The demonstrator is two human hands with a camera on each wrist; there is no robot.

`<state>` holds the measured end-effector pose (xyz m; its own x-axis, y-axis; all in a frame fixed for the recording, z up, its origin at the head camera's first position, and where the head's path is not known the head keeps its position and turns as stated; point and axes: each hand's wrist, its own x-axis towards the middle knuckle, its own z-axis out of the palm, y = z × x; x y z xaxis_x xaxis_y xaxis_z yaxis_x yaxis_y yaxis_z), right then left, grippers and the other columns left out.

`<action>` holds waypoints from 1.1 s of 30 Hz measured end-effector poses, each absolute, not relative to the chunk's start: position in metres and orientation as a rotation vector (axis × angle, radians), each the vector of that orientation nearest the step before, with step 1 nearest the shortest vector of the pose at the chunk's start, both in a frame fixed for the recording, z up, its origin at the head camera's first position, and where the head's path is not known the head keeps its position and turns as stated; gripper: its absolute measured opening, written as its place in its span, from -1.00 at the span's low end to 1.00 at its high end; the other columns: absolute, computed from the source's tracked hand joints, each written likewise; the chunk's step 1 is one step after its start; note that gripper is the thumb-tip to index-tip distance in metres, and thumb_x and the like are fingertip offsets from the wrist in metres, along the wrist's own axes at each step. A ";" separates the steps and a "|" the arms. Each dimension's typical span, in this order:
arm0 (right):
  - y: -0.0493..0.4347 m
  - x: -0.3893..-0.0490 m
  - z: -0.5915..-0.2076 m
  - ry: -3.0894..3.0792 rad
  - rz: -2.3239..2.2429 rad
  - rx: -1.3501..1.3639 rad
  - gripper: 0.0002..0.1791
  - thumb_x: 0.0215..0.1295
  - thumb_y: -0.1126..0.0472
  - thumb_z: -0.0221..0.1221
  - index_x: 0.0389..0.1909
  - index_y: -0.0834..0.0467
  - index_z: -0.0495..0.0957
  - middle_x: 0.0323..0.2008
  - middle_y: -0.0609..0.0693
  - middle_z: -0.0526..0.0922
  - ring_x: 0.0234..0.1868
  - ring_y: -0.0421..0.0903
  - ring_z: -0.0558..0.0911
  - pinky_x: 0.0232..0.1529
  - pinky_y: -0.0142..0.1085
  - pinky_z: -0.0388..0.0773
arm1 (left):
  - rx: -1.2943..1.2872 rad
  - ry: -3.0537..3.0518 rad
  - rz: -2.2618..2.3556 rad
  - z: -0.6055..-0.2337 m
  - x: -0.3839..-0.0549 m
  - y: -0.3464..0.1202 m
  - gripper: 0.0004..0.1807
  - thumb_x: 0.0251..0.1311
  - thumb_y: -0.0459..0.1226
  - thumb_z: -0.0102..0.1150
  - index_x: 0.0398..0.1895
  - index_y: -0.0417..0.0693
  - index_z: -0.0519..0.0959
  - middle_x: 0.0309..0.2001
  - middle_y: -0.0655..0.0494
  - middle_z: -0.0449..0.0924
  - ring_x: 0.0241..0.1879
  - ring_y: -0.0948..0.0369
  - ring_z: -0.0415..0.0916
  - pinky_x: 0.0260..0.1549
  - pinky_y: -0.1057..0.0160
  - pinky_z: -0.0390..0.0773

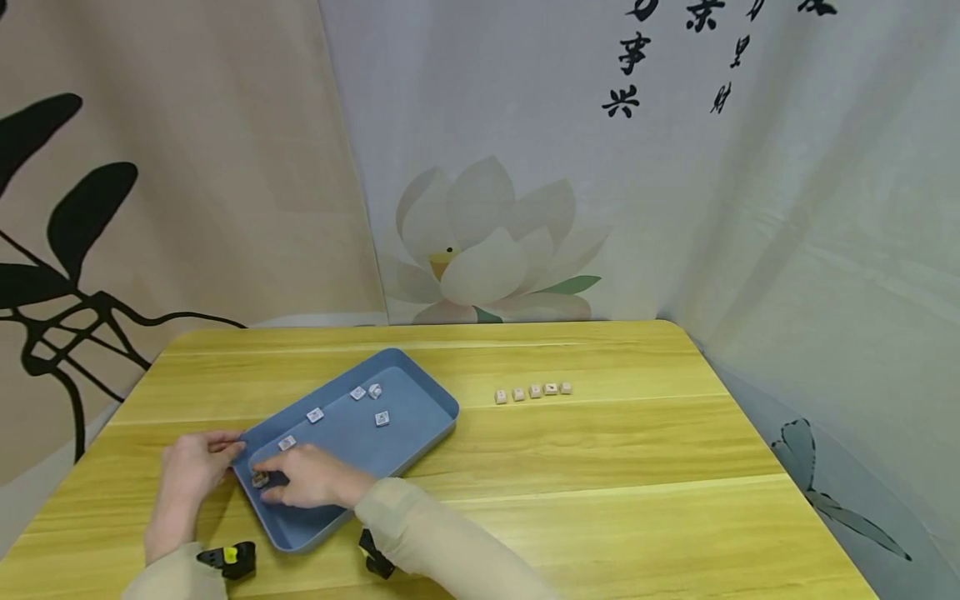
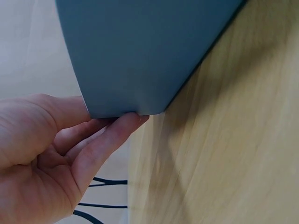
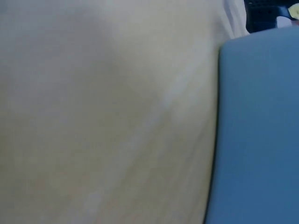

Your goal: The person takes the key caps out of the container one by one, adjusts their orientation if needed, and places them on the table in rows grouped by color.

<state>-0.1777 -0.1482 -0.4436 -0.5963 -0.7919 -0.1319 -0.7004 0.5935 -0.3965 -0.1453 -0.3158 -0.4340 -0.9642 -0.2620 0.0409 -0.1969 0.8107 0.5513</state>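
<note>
A blue rectangular tray (image 1: 420, 433) lies slantwise on the table. My left hand (image 1: 191, 467) grips its near-left end, thumb and fingers at the tray's edge in the left wrist view (image 2: 60, 149). Over the tray's left part, my right hand (image 1: 315, 477) has its thumb and index finger on either side of a small marked cube (image 1: 259, 479), pinching it. The fingers partly cover that cube. Several white cubes with dark markings, such as one near the middle (image 1: 315, 414) and one farther right (image 1: 382, 418), lie loose in the tray. The right wrist view misses the right hand.
Right of the tray, several similar cubes (image 1: 535, 391) stand in a spaced row on the yellow wood-grain table (image 1: 600, 483). Behind the table hangs a curtain (image 1: 495, 125) with a lotus print and dark characters. Black wrist devices (image 1: 238, 561) are worn at both sleeves.
</note>
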 end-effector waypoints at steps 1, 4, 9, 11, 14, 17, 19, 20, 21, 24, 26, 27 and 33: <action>-0.148 -0.178 -0.445 2.538 -0.436 -1.237 -0.52 0.32 -0.10 0.11 0.26 -0.25 0.40 0.19 -0.39 0.51 0.22 -0.50 0.41 0.18 -0.70 0.28 | 0.373 -2.879 -0.864 -0.434 -0.145 -0.316 -0.67 0.22 -0.33 0.11 -0.06 -0.45 0.58 -0.34 -0.27 0.71 -0.64 0.36 0.44 -0.69 0.39 0.36; -0.147 -0.177 -0.447 2.558 -0.430 -1.299 -0.63 0.30 -0.08 0.14 0.14 -0.25 0.53 0.08 -0.41 0.59 0.15 -0.54 0.45 0.12 -0.74 0.29 | 0.396 -2.874 -0.874 -0.435 -0.146 -0.315 -0.67 0.22 -0.34 0.12 -0.06 -0.46 0.58 -0.32 -0.30 0.70 -0.62 0.36 0.45 -0.70 0.38 0.37; -0.145 -0.176 -0.449 2.565 -0.453 -1.376 -0.75 0.23 0.00 0.24 -0.06 -0.23 0.65 -0.14 -0.42 0.68 -0.10 -0.60 0.53 -0.10 -0.81 0.31 | 0.396 -2.867 -0.849 -0.435 -0.145 -0.315 -0.68 0.20 -0.33 0.13 -0.08 -0.44 0.59 -0.30 -0.30 0.70 -0.60 0.38 0.44 -0.68 0.39 0.36; -0.144 -0.176 -0.450 2.564 -0.465 -1.405 -0.78 0.20 0.02 0.27 -0.12 -0.21 0.68 -0.21 -0.42 0.69 -0.20 -0.61 0.52 -0.18 -0.83 0.29 | 0.391 -2.867 -0.850 -0.436 -0.145 -0.315 -0.68 0.19 -0.33 0.14 -0.08 -0.44 0.59 -0.31 -0.29 0.70 -0.60 0.39 0.45 -0.68 0.39 0.37; -0.142 -0.176 -0.451 2.548 -0.506 -1.407 -0.80 0.16 0.04 0.30 -0.17 -0.18 0.69 -0.27 -0.42 0.70 -0.29 -0.61 0.50 -0.25 -0.84 0.26 | 0.383 -2.862 -0.851 -0.435 -0.146 -0.315 -0.68 0.18 -0.33 0.14 -0.09 -0.44 0.60 -0.32 -0.28 0.70 -0.61 0.41 0.45 -0.67 0.40 0.38; -0.139 -0.177 -0.452 2.518 -0.572 -1.381 -0.80 0.15 0.05 0.31 -0.18 -0.16 0.70 -0.27 -0.40 0.71 -0.31 -0.62 0.51 -0.27 -0.84 0.27 | 0.383 -2.862 -0.845 -0.435 -0.146 -0.315 -0.68 0.18 -0.32 0.14 -0.09 -0.43 0.60 -0.32 -0.28 0.70 -0.61 0.42 0.45 -0.67 0.40 0.38; -0.137 -0.177 -0.451 2.502 -0.620 -1.353 -0.80 0.14 0.06 0.32 -0.18 -0.15 0.70 -0.27 -0.39 0.72 -0.31 -0.63 0.51 -0.29 -0.84 0.29 | 0.390 -2.863 -0.851 -0.434 -0.146 -0.315 -0.68 0.19 -0.32 0.14 -0.09 -0.43 0.60 -0.31 -0.28 0.70 -0.61 0.41 0.45 -0.67 0.39 0.38; -0.136 -0.177 -0.451 2.495 -0.640 -1.345 -0.80 0.14 0.06 0.32 -0.18 -0.14 0.70 -0.27 -0.38 0.72 -0.31 -0.63 0.52 -0.30 -0.84 0.30 | 0.390 -2.866 -0.846 -0.434 -0.146 -0.315 -0.68 0.19 -0.32 0.14 -0.09 -0.42 0.60 -0.31 -0.28 0.70 -0.61 0.41 0.45 -0.66 0.40 0.38; -0.134 -0.178 -0.451 2.489 -0.658 -1.334 -0.79 0.14 0.06 0.32 -0.18 -0.13 0.70 -0.27 -0.38 0.73 -0.31 -0.63 0.52 -0.29 -0.85 0.30 | 0.394 -2.871 -0.847 -0.434 -0.145 -0.315 -0.68 0.19 -0.32 0.14 -0.09 -0.42 0.60 -0.31 -0.28 0.70 -0.61 0.41 0.45 -0.67 0.40 0.38; -0.130 -0.179 -0.450 2.472 -0.715 -1.322 -0.79 0.13 0.07 0.32 -0.18 -0.10 0.71 -0.24 -0.35 0.73 -0.30 -0.63 0.53 -0.28 -0.85 0.32 | 0.405 -2.884 -0.867 -0.433 -0.145 -0.314 -0.67 0.21 -0.32 0.12 -0.07 -0.43 0.59 -0.28 -0.30 0.69 -0.59 0.39 0.46 -0.67 0.39 0.40; -0.126 -0.181 -0.449 2.462 -0.748 -1.325 -0.78 0.13 0.08 0.32 -0.17 -0.07 0.71 -0.23 -0.32 0.74 -0.30 -0.62 0.54 -0.27 -0.85 0.33 | 0.407 -2.888 -0.866 -0.433 -0.146 -0.314 -0.67 0.22 -0.32 0.11 -0.07 -0.44 0.58 -0.27 -0.31 0.69 -0.58 0.40 0.47 -0.66 0.40 0.40; -0.124 -0.182 -0.449 2.454 -0.771 -1.323 -0.78 0.13 0.09 0.32 -0.17 -0.05 0.71 -0.23 -0.30 0.74 -0.30 -0.62 0.55 -0.26 -0.85 0.34 | 0.416 -2.888 -0.878 -0.433 -0.146 -0.314 -0.67 0.22 -0.33 0.11 -0.06 -0.45 0.58 -0.26 -0.32 0.69 -0.58 0.40 0.47 -0.67 0.39 0.41; -0.112 -0.189 -0.445 2.406 -0.907 -1.224 -0.77 0.13 0.13 0.32 -0.15 0.00 0.70 -0.23 -0.24 0.76 -0.34 -0.60 0.57 -0.34 -0.79 0.42 | 0.419 -2.874 -0.883 -0.434 -0.146 -0.314 -0.67 0.21 -0.34 0.11 -0.07 -0.46 0.58 -0.28 -0.32 0.69 -0.59 0.40 0.47 -0.68 0.39 0.42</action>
